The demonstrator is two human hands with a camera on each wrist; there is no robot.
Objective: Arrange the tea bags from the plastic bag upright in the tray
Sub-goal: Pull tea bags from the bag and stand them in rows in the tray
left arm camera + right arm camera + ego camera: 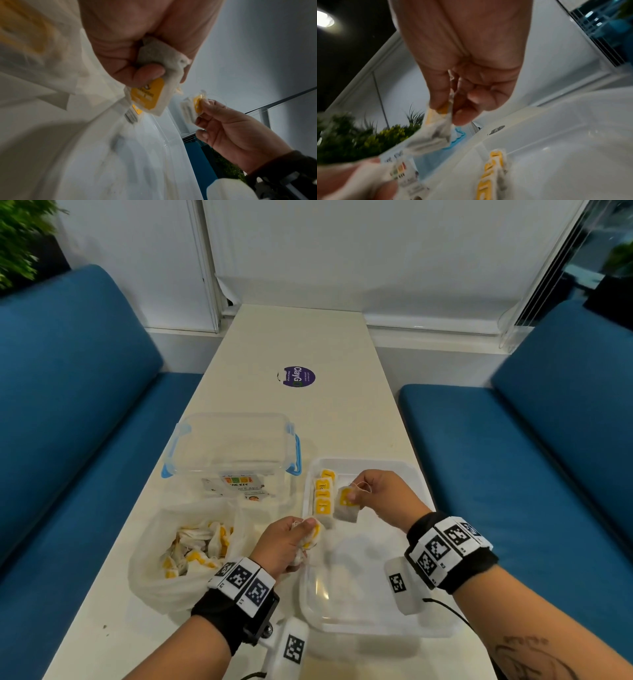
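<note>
- Blue bench seats flank a long white table (pixel 301 344) that runs up to a blinded window; a purple round sticker (pixel 296 376) sits on its middle.
- On the near part stand a clear lidded box (pixel 233 446) with blue clips, a crumpled plastic bag (pixel 178 556) of tea bags to the left, and a clear tray (pixel 363 621) to the right.
- A short row of tea bags (pixel 323 494) stands upright along the tray's far left wall, yellow tags facing up.
- The right hand (pixel 383 494) pinches one tea bag (pixel 346 505) by its top between thumb and fingers, hanging over the tray just beside the row.
- The left hand (pixel 286 546) is curled round a small clutch of tea bags (pixel 310 537), held over the tray's left rim.
- To seat the pinched bag well, I'd say lower it flat against the last one in the row, tag uppermost, and let go only once it leans on its neighbour; dropped loose, it would likely tip.
- The trailing string could snag a neighbour, so keep it tucked.
- How many bags the left hand holds cannot be told; its fingers cover them.
- Both wrist views are blurred, and the bag's depths are hidden by its folds.
</note>
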